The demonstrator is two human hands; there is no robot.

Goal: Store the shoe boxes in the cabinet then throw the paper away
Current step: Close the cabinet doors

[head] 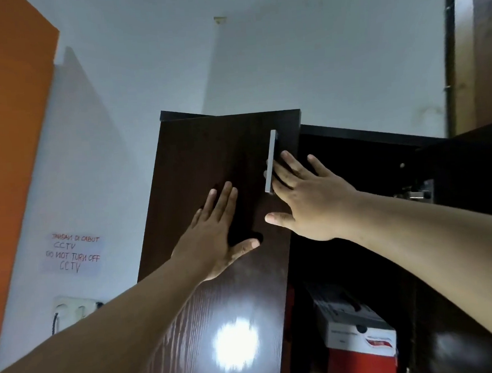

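My left hand (216, 235) lies flat and open on the dark cabinet door (208, 165). My right hand (303, 194) is open too, its fingers tucked behind the silver handle (271, 161). At 5 o'clock, a red and white shoe box (360, 341) sits inside the cabinet (381, 142).

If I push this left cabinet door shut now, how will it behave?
The cabinet door looks like a rigid board, so it should swing without flexing. Its glossy face may let the flat left hand slide. The right hand by the handle steadies it.
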